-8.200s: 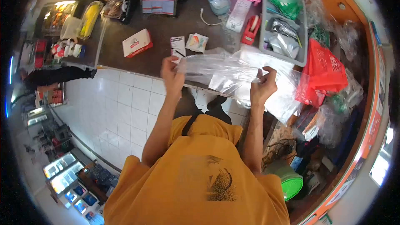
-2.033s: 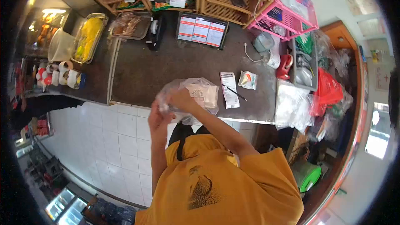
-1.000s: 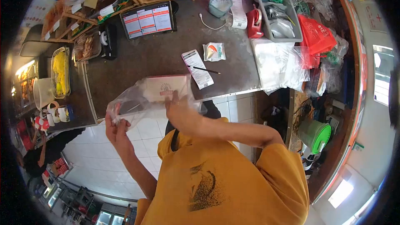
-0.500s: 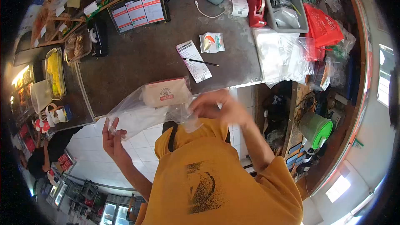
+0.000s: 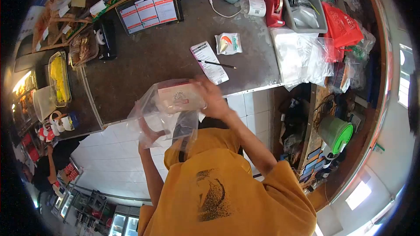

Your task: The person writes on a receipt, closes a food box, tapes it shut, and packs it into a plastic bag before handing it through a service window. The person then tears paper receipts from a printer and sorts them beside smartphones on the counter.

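Observation:
A small cardboard food box (image 5: 180,98) with a round printed logo is partly covered by a clear plastic bag (image 5: 186,129) at the counter's front edge. My right hand (image 5: 213,99) grips the box at its right end, fingers over the top. Under the clear film, my left hand (image 5: 151,134) shows with thumb and fingers spread apart; whether it is inside the bag or behind it I cannot tell. Just beyond the box lie a printed receipt (image 5: 204,54), a black pencil (image 5: 218,64) across it and a small white packet (image 5: 228,43).
On the counter (image 5: 148,57) stand a tablet (image 5: 149,11), a red tape dispenser (image 5: 274,11) and a grey bin (image 5: 302,6). Stacked clear bags (image 5: 295,57) lie at right. Food trays (image 5: 60,78) line the left. Another person (image 5: 50,164) is at far left.
My right hand has come onto the box's right end. My left hand has moved right and now shows through the plastic. The bag has shifted right and hangs lower in front.

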`<state>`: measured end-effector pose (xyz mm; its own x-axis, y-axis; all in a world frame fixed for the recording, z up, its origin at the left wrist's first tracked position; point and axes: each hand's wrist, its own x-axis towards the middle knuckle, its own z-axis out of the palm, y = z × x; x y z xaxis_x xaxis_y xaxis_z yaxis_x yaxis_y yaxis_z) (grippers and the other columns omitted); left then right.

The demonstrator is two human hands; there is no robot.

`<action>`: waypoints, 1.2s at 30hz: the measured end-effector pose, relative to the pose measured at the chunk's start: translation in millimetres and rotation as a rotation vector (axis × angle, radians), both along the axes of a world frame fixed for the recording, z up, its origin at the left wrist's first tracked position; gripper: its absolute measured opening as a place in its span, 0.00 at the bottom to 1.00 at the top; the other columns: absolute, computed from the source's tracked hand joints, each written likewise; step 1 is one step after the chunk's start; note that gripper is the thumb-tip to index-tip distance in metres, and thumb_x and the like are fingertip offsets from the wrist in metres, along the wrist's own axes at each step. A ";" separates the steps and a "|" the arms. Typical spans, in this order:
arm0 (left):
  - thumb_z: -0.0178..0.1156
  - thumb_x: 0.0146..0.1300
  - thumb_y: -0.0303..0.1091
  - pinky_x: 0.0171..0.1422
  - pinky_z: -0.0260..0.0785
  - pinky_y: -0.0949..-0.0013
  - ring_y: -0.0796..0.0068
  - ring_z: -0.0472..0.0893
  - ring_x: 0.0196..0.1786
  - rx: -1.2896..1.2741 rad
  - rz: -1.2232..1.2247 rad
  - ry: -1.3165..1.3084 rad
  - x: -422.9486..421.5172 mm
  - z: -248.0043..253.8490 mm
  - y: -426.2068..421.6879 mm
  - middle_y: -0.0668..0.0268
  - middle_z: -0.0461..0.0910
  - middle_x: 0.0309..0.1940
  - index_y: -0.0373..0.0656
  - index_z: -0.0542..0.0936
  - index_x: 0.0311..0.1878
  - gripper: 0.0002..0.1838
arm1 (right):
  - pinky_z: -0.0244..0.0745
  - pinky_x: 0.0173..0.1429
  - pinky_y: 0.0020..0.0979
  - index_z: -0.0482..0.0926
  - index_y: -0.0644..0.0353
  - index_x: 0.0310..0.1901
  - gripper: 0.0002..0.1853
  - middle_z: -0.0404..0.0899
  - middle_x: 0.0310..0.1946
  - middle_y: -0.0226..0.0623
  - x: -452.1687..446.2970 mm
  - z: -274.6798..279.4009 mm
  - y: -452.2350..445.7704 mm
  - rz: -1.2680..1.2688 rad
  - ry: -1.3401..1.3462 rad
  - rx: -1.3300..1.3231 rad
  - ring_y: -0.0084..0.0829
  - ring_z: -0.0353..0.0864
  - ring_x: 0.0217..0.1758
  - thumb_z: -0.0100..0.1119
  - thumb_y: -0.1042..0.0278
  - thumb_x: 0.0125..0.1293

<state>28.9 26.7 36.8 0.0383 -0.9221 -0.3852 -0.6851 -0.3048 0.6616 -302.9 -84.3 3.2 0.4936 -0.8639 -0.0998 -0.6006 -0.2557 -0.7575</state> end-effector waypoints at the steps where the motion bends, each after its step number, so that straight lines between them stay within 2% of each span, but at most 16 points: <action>1: 0.88 0.28 0.48 0.84 0.48 0.55 0.52 0.53 0.81 -0.020 -0.036 0.077 -7.9 25.3 -11.6 0.47 0.53 0.79 0.34 0.47 0.80 0.78 | 0.63 0.76 0.49 0.63 0.60 0.73 0.52 0.62 0.73 0.53 -16.2 3.1 -10.3 -0.054 0.026 0.025 0.53 0.61 0.77 0.72 0.74 0.41; 4: 0.88 0.28 0.43 0.84 0.46 0.57 0.53 0.51 0.82 -0.017 0.201 0.402 -28.1 82.2 -10.3 0.48 0.51 0.79 0.35 0.45 0.81 0.78 | 0.64 0.74 0.54 0.62 0.53 0.75 0.55 0.63 0.73 0.51 -87.3 -31.0 -75.1 -0.291 0.271 -0.047 0.52 0.62 0.77 0.75 0.73 0.39; 8: 0.75 0.53 0.29 0.67 0.68 0.56 0.56 0.76 0.63 -0.317 0.291 -0.171 -57.7 94.7 -15.4 0.51 0.78 0.57 0.34 0.76 0.63 0.32 | 0.57 0.77 0.60 0.63 0.49 0.74 0.51 0.70 0.68 0.51 -85.3 -45.6 -155.0 -0.061 0.647 -0.267 0.51 0.66 0.75 0.76 0.72 0.45; 9: 0.67 0.61 0.23 0.54 0.71 0.62 0.65 0.81 0.47 -0.439 0.377 -0.083 -70.5 115.9 -29.5 0.58 0.81 0.42 0.33 0.81 0.46 0.11 | 0.60 0.76 0.57 0.63 0.49 0.74 0.51 0.72 0.66 0.51 -86.6 -39.7 -164.5 -0.139 0.662 -0.169 0.51 0.68 0.74 0.78 0.72 0.45; 10: 0.66 0.61 0.22 0.53 0.70 0.64 0.67 0.80 0.45 -0.463 0.450 -0.068 -63.1 121.9 -24.0 0.59 0.81 0.41 0.34 0.80 0.44 0.09 | 0.62 0.76 0.54 0.64 0.49 0.73 0.51 0.75 0.65 0.51 -87.6 -24.6 -179.6 -0.212 0.679 -0.076 0.51 0.71 0.72 0.79 0.71 0.45; 12: 0.65 0.62 0.20 0.52 0.69 0.69 0.71 0.78 0.42 -0.516 0.609 -0.036 -51.2 130.5 -10.7 0.62 0.81 0.39 0.35 0.78 0.41 0.07 | 0.69 0.73 0.45 0.65 0.52 0.72 0.51 0.76 0.64 0.46 -100.9 14.0 -176.9 -0.345 -0.044 0.065 0.46 0.75 0.69 0.80 0.70 0.43; 14: 0.63 0.65 0.24 0.49 0.68 0.71 0.75 0.76 0.39 -0.363 0.736 0.346 -43.3 138.1 -1.7 0.64 0.81 0.38 0.37 0.77 0.39 0.04 | 0.76 0.63 0.37 0.67 0.57 0.69 0.34 0.80 0.57 0.39 -43.9 112.7 -132.9 -0.186 -0.295 -0.127 0.37 0.80 0.60 0.66 0.62 0.63; 17: 0.56 0.69 0.26 0.52 0.69 0.72 0.77 0.77 0.41 -0.189 0.826 1.008 -38.9 140.6 -3.6 0.60 0.84 0.43 0.36 0.78 0.45 0.05 | 0.64 0.75 0.40 0.67 0.62 0.72 0.45 0.72 0.68 0.49 32.9 140.0 -63.5 0.480 -0.989 0.643 0.41 0.71 0.72 0.77 0.62 0.53; 20: 0.55 0.68 0.23 0.54 0.70 0.70 0.77 0.78 0.39 -0.345 0.940 1.002 -52.0 144.5 -15.6 0.55 0.85 0.51 0.37 0.79 0.47 0.07 | 0.61 0.77 0.40 0.68 0.61 0.72 0.49 0.72 0.70 0.45 126.9 130.5 -16.7 0.821 -0.888 0.677 0.42 0.70 0.73 0.80 0.63 0.45; 21: 0.56 0.67 0.22 0.47 0.73 0.72 0.80 0.79 0.36 -0.346 0.844 0.731 -44.1 139.9 -13.3 0.54 0.83 0.59 0.37 0.79 0.48 0.08 | 0.62 0.77 0.40 0.69 0.60 0.71 0.48 0.73 0.69 0.44 121.8 113.0 -14.2 0.704 -0.740 0.634 0.42 0.70 0.72 0.80 0.65 0.43; 25: 0.60 0.65 0.25 0.30 0.72 0.80 0.86 0.78 0.28 -0.247 0.734 0.784 -32.2 124.4 12.3 0.48 0.81 0.60 0.38 0.79 0.50 0.11 | 0.66 0.74 0.43 0.72 0.59 0.68 0.38 0.79 0.61 0.51 69.7 31.3 1.3 0.228 0.174 0.226 0.51 0.75 0.66 0.70 0.73 0.50; 28: 0.58 0.66 0.18 0.34 0.75 0.79 0.87 0.78 0.32 -0.217 0.619 0.960 -47.5 136.0 3.0 0.54 0.80 0.64 0.35 0.79 0.51 0.11 | 0.66 0.75 0.43 0.73 0.58 0.67 0.37 0.79 0.61 0.48 91.0 49.0 2.8 0.143 0.374 0.141 0.49 0.76 0.66 0.70 0.70 0.52; 29: 0.59 0.67 0.18 0.45 0.79 0.74 0.82 0.83 0.40 -0.201 0.585 1.000 -49.1 141.6 -0.3 0.54 0.80 0.64 0.34 0.78 0.57 0.15 | 0.63 0.77 0.47 0.73 0.58 0.67 0.36 0.79 0.62 0.49 95.7 49.4 11.7 0.248 0.387 -0.185 0.49 0.75 0.68 0.72 0.66 0.54; 31: 0.60 0.66 0.17 0.55 0.77 0.69 0.76 0.84 0.46 -0.257 0.454 0.829 -38.2 139.7 -2.4 0.55 0.81 0.62 0.33 0.77 0.60 0.19 | 0.61 0.78 0.51 0.72 0.57 0.68 0.38 0.77 0.64 0.50 98.8 90.9 25.7 0.211 0.384 -0.210 0.48 0.72 0.71 0.73 0.65 0.54; 34: 0.62 0.62 0.16 0.66 0.71 0.64 0.67 0.84 0.53 -0.328 0.613 0.583 11.8 128.4 11.5 0.56 0.86 0.51 0.31 0.82 0.54 0.16 | 0.57 0.80 0.53 0.62 0.57 0.75 0.50 0.70 0.69 0.54 47.0 164.3 1.7 0.402 -0.194 0.240 0.49 0.64 0.78 0.79 0.66 0.49; 36: 0.67 0.62 0.25 0.66 0.72 0.63 0.66 0.84 0.54 -0.345 0.651 0.520 49.4 128.3 11.2 0.56 0.86 0.52 0.31 0.82 0.55 0.18 | 0.56 0.81 0.51 0.53 0.59 0.78 0.61 0.63 0.74 0.55 -32.6 161.8 -0.5 0.020 -0.252 0.787 0.51 0.59 0.79 0.83 0.67 0.43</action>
